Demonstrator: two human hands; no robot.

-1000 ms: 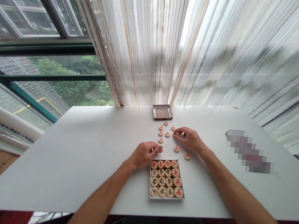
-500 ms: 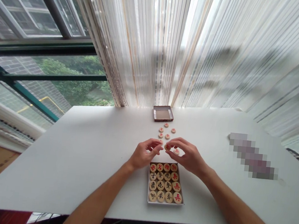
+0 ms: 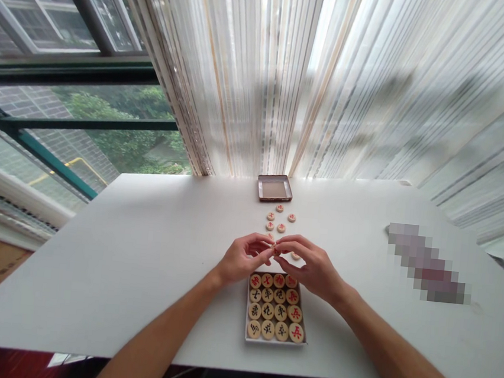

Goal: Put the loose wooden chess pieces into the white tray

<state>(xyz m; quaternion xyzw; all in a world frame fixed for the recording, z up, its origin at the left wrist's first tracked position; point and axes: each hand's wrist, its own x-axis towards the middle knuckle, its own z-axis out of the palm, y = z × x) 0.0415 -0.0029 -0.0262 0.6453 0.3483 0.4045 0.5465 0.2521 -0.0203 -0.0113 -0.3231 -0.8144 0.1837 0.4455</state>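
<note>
My left hand and my right hand meet above the far edge of the box. Between their fingertips is a round wooden Chinese chess piece, mostly covered by the fingers. Both hands pinch it at its sides. Just below, a shallow white-edged box holds rows of Chinese chess pieces, some with black characters and some with red. Past my fingers, several loose red-marked pieces lie on the table. One loose piece is partly hidden beneath my right hand.
A shallow rectangular lid lies inside-up at the back of the white table. On the right is a long pixelated object. Striped curtains hang behind the table, and a window is at the left.
My right hand has moved left, bringing the chess piece to the fingertips of my left hand. The view has shifted slightly.
</note>
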